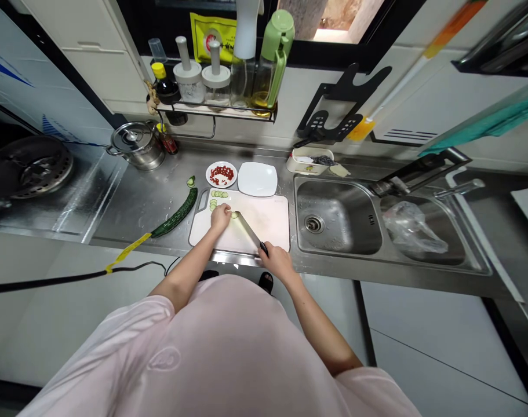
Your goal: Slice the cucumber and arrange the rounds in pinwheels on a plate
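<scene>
My right hand grips the black handle of a kitchen knife, its blade slanting up and left across a white cutting board. At the blade's tip is a pale cucumber slice. My left hand has its fingers closed at that slice, left of the blade; its fingertips are too small to see fully. Cut cucumber slices lie at the board's upper left. Beside the board rests a long green cucumber, with a cut-off cucumber end above it.
Behind the board stand a plate of chopped red pieces and a white plate. A steel pot is at the back left, a wok farther left. The sink lies right. A rack holds bottles and jars.
</scene>
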Available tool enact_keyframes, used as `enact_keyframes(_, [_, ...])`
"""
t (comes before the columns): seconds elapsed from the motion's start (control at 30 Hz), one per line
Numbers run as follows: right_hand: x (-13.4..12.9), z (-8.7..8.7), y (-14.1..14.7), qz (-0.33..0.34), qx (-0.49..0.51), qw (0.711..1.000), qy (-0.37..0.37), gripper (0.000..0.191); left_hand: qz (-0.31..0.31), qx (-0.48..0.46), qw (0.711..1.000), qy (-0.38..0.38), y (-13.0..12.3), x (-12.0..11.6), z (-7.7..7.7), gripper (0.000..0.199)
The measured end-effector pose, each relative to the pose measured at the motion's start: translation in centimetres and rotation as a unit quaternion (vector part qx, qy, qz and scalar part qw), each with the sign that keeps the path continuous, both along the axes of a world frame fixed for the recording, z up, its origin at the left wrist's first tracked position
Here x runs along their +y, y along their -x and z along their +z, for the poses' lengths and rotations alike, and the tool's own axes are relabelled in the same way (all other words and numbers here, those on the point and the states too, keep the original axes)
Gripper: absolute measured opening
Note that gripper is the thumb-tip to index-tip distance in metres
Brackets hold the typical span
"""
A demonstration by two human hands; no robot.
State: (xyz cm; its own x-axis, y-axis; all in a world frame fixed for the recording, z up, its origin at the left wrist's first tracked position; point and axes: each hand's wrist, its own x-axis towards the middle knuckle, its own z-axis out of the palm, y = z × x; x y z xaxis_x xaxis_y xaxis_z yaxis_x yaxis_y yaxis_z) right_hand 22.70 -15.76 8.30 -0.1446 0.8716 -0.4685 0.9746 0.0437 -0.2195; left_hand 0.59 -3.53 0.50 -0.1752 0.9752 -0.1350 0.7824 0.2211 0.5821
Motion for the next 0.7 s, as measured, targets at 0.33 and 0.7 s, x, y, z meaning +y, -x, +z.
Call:
enact_keyframes(0.33, [0.02, -0.09, 0.41, 0.01, -0.007, 1.0, 0.002, 0.037, 0.002, -0.011, 1.0, -0.001, 0.23, 0.2, -0.27, 0.019])
enact_keyframes(0.7, [0.3, 0.16, 0.44, 0.024, -0.022, 0.999, -0.003, 0.035, 0.004, -0.01, 1.0, 0.012, 0.32, 0.35, -0.27, 0.02])
